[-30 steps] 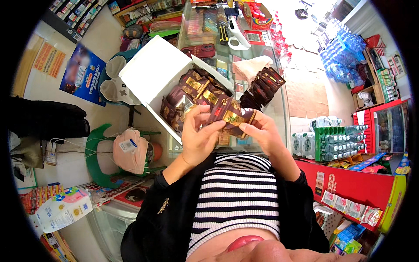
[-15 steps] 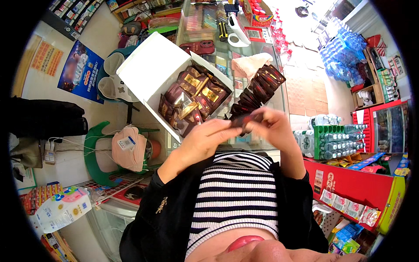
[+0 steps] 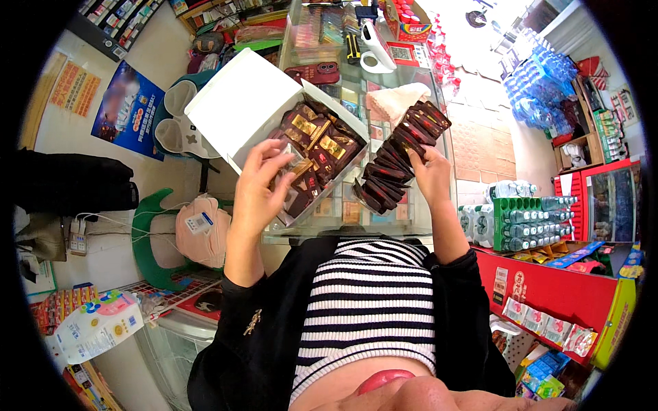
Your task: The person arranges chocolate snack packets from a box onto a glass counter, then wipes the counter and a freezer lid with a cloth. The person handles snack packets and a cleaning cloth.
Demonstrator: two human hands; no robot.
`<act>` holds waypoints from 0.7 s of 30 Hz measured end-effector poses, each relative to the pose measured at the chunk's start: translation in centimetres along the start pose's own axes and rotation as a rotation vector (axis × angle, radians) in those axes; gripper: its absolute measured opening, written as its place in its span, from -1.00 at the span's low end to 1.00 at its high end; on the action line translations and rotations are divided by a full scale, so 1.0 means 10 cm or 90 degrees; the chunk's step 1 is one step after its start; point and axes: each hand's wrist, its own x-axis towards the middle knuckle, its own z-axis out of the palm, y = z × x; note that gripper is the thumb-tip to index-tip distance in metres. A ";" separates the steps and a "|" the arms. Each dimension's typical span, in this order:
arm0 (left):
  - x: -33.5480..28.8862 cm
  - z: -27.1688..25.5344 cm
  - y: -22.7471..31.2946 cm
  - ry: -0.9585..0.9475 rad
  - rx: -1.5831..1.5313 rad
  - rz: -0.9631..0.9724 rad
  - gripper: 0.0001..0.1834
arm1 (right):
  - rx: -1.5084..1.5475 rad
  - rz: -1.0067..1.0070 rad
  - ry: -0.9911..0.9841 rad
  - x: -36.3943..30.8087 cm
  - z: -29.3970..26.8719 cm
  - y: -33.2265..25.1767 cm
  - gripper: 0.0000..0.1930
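Packet row [image 3: 397, 156] slants far-right.
Box [image 3: 236, 99] holds packets [image 3: 332, 148]; left hand [image 3: 262, 185] has fingers apart; of right hand's [image 3: 432, 175] fingers, I cannot tell.

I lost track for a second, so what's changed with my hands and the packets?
Your left hand and right hand have parted, no longer sharing a packet. The left moved left, over the packets in the box; the right moved forward to the row of packets on the glass counter. Whether either grips anything is unclear. The white box and pink cloth stayed put.
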 end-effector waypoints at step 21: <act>1.04 0.61 -0.58 -0.332 0.372 -0.095 -0.18 | -0.092 -0.103 -0.092 -0.14 -0.16 -0.28 -0.57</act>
